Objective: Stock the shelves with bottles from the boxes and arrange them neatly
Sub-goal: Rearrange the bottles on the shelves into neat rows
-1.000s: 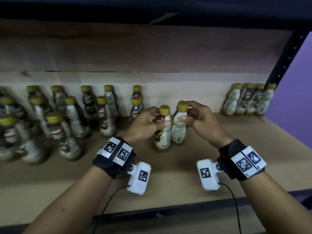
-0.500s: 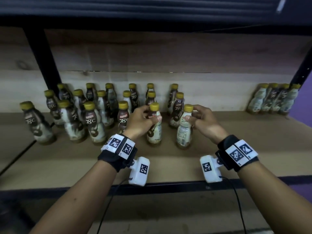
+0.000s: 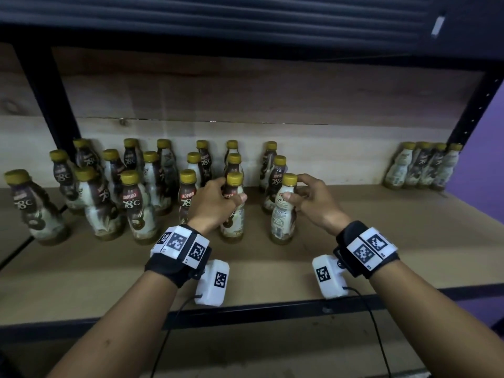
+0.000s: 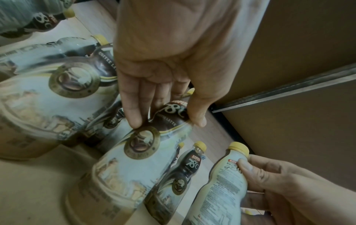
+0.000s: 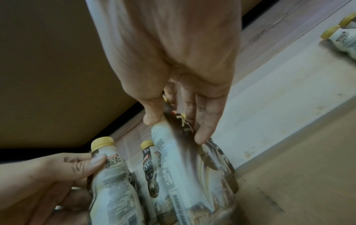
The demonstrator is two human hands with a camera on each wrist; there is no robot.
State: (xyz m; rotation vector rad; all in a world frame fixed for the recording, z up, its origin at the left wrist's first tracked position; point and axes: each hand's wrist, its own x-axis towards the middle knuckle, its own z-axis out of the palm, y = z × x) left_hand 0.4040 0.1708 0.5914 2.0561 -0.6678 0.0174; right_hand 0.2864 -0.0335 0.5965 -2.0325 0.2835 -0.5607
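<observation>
Both bottles had shifted left toward the group on the shelf [image 3: 354, 236] and stood further apart. Left hand [image 3: 215, 205] gripped the neck of the left bottle [image 3: 231, 225], fingers curled just under its cap; right hand [image 3: 311, 203] pinched the right bottle [image 3: 283, 214] the same way. Bases sat on the board below each grip. Likely light, stiff plastic with slick labels; the neck looked the safest hold.

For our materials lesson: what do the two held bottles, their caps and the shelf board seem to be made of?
Left-hand bottle and right-hand bottle: probably plastic, wrapped in glossy printed sleeves that catch the light. Caps: matte yellow, ribbed, likely plastic. Shelf board: dull brown, flat, grainless, perhaps fibreboard or cardboard.
</observation>
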